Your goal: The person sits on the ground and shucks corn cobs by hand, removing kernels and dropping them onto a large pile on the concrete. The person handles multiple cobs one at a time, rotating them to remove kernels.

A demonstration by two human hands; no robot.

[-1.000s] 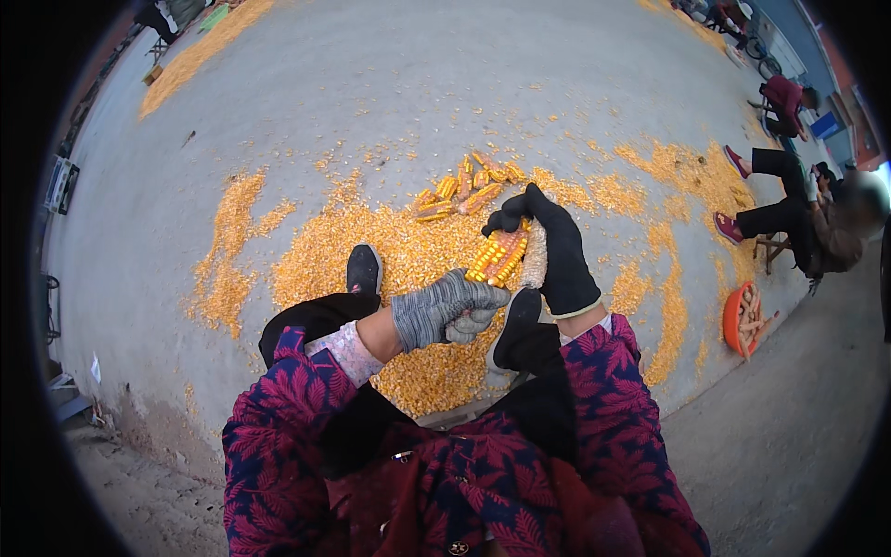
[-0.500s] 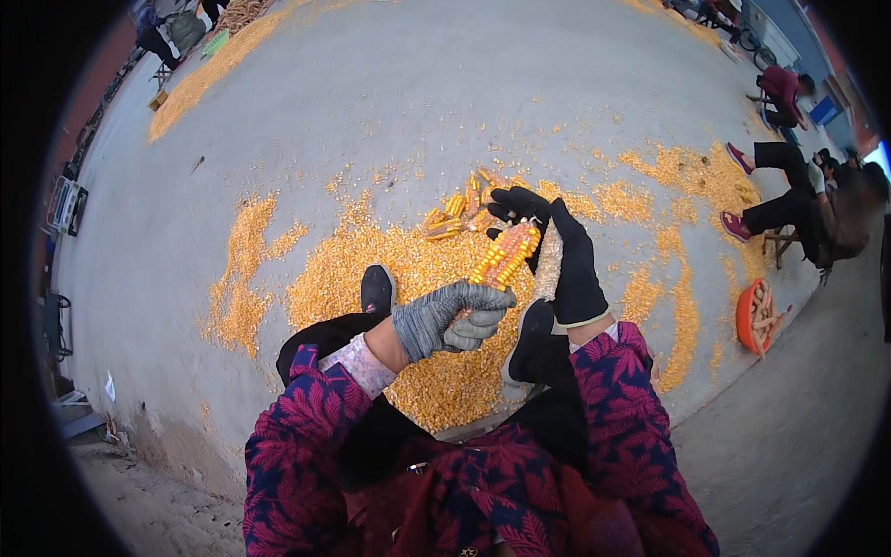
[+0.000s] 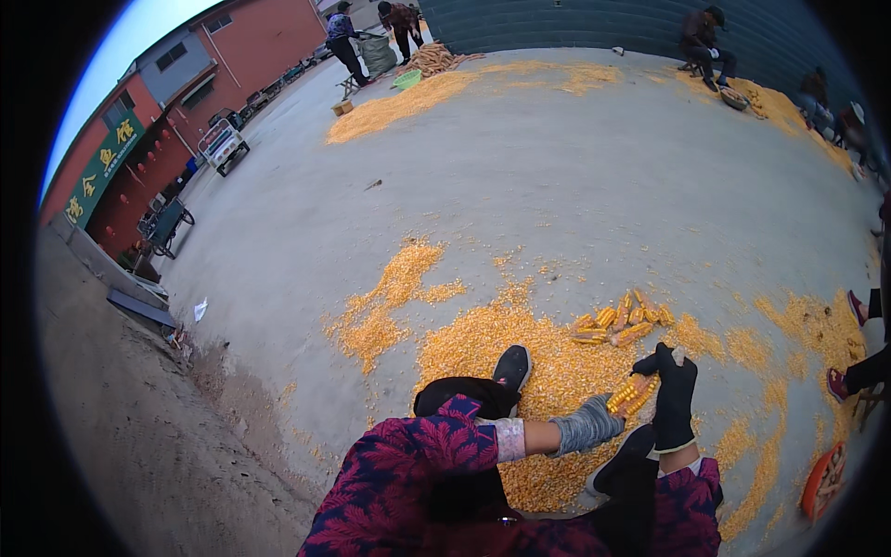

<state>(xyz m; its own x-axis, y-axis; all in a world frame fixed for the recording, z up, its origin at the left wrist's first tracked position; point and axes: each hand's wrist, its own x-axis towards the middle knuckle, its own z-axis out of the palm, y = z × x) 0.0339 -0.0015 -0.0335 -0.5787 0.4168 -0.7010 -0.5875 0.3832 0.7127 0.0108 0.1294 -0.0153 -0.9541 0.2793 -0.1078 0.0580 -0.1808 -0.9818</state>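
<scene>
My right hand [image 3: 674, 397], in a black glove, grips a yellow corn cob [image 3: 633, 395] and holds it up at an angle. My left hand [image 3: 588, 426], in a grey glove, has its fingers closed against the lower end of the same cob. Under both hands lies a wide spread of loose yellow corn kernels [image 3: 520, 357] on the concrete. A small heap of whole cobs [image 3: 620, 322] lies just beyond the hands. My black shoes [image 3: 511, 367] rest on the kernels.
An orange basket [image 3: 820, 481] sits at the lower right beside a seated person's feet [image 3: 858, 306]. More corn piles [image 3: 399, 104] and several people [image 3: 345, 37] are at the far end. A small vehicle [image 3: 223, 144] stands by red buildings at left.
The view has tilted up, so the far yard and buildings show. Both hands and the cob now sit lower and further right in view, still together on the cob.
</scene>
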